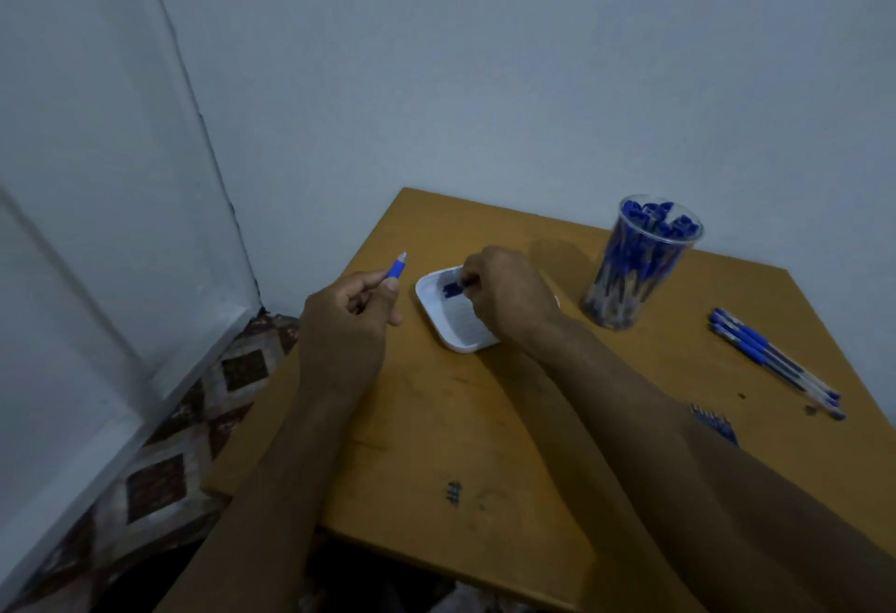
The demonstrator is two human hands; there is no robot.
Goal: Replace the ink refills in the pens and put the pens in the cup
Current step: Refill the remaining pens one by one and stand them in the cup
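My left hand [350, 307] grips a pen [397, 266] with a blue grip, its tip pointing up and away over the table's left edge. My right hand [504, 292] reaches into a white square tray [446, 326] and its fingers curl around a small dark blue piece [452, 290] inside it; how firmly it holds is hard to tell. A clear plastic cup [640, 263] full of blue pens stands at the back right. Three blue pens [771, 360] lie side by side on the table to the right.
The wooden table [436, 442] is small, with its left edge close to my left hand. A blue object [716, 423] peeks out beside my right forearm. A white wall is behind, a door at left, patterned floor below.
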